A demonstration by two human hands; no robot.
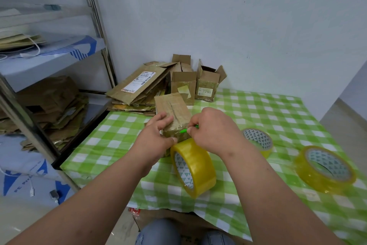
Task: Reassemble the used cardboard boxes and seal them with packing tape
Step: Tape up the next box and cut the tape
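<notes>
Small cardboard box [172,113] held on the green-checked bench [278,113], taped at its near end.

Flattened boxes [139,87] stacked far left; left hand [156,137], grip curled round the box's left side; tape roll [193,167] standing on edge just before the box; right hand [210,131], grip pinching a green cutter [185,130] against the box's near face; two more rolls [258,141] [324,169] lying flat further right.
</notes>
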